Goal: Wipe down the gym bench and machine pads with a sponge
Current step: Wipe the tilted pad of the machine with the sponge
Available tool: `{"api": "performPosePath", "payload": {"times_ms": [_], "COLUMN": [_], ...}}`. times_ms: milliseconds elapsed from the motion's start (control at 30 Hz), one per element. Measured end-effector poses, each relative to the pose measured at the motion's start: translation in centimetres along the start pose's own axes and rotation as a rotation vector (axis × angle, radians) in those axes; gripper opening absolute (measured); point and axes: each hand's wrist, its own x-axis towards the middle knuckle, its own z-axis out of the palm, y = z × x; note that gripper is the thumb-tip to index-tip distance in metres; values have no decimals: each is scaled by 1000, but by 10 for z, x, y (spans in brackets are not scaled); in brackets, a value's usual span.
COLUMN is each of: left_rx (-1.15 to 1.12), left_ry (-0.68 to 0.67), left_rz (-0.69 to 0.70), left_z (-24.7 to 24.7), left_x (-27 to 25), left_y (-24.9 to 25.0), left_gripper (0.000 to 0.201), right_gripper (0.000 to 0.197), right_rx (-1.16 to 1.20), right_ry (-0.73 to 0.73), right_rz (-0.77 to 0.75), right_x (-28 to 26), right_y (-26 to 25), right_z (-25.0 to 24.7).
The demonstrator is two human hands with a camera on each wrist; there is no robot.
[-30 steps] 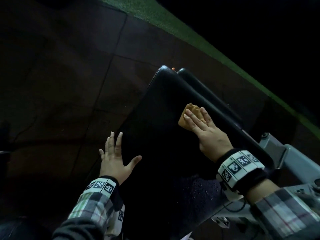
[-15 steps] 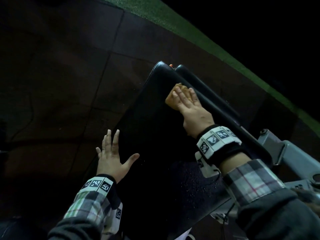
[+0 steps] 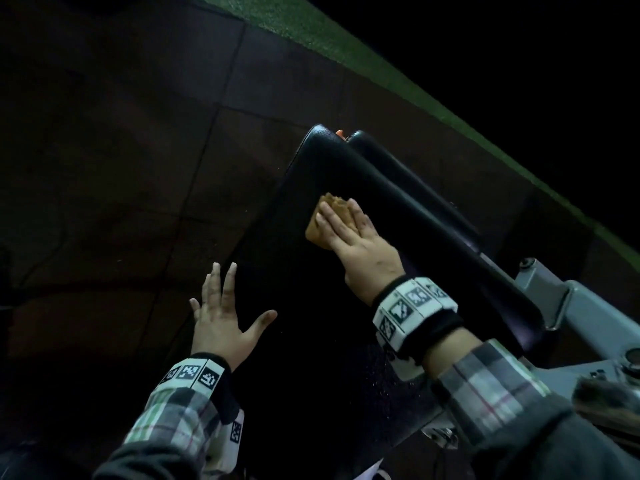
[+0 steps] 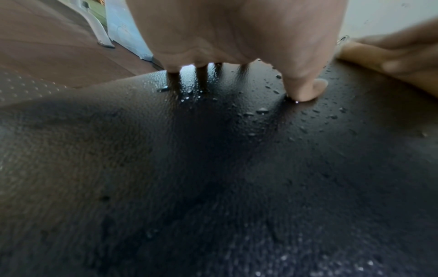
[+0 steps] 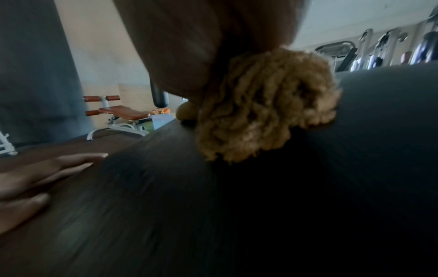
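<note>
A black padded bench (image 3: pixel 311 306) slopes away from me, its vinyl (image 4: pixel 213 168) beaded with water drops. My right hand (image 3: pixel 349 233) lies flat with straight fingers on a tan sponge (image 3: pixel 317 227), pressing it onto the upper middle of the pad. In the right wrist view the sponge (image 5: pixel 265 106) shows shaggy and crumpled under the palm. My left hand (image 3: pixel 221 317) rests spread on the pad's left edge, fingers straight, holding nothing; its thumb (image 4: pixel 305 90) touches the wet surface.
A second black pad (image 3: pixel 433 216) runs along the bench's right side, joined to a grey metal frame (image 3: pixel 588 317). Dark rubber floor tiles (image 3: pixel 121 150) lie to the left, a green strip (image 3: pixel 346 39) beyond. Another bench with brown pads (image 5: pixel 118 112) stands in the distance.
The right hand slid the sponge up toward the top of the pad, then back down and slightly left. The left hand stayed on the left edge.
</note>
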Motion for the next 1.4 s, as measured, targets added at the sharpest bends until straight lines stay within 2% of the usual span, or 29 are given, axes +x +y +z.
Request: {"api": "performPosePath", "payload": {"times_ms": [67, 233, 333, 467, 600, 733, 867, 1000, 1100, 1233, 1400], "left_rx": [14, 49, 35, 30, 26, 32, 57, 27, 18, 72, 107], "left_ry": [-6, 14, -1, -10, -11, 8, 3, 8, -38, -81, -117], "left_rz": [5, 6, 1, -13, -10, -6, -29, -34, -12, -29, -37], "left_z": [1, 2, 2, 0, 0, 1, -2, -2, 4, 6, 5], "left_x": [0, 0, 0, -1, 0, -1, -4, -13, -23, -22, -20], "left_y": [-1, -2, 0, 3, 2, 2, 9, 18, 21, 18, 16], "left_gripper": [108, 108, 109, 107, 109, 113, 108, 104, 113, 123, 128], "right_gripper": [75, 78, 78, 59, 63, 76, 77, 78, 76, 67, 63], "right_rx": [29, 69, 11, -1, 30, 58, 81, 129, 127, 107, 78], "right_ry": [-37, 66, 158, 57, 54, -42, 48, 132, 260, 301, 309], "right_rz": [50, 195, 144, 67, 70, 86, 185, 252, 261, 249, 120], "right_x": [12, -2, -34, -50, -19, 6, -7, -48, -88, -125, -108], "right_y": [9, 42, 39, 7, -6, 8, 36, 68, 77, 59, 28], "right_z": [-9, -13, 4, 17, 8, -5, -9, 7, 29, 58, 66]}}
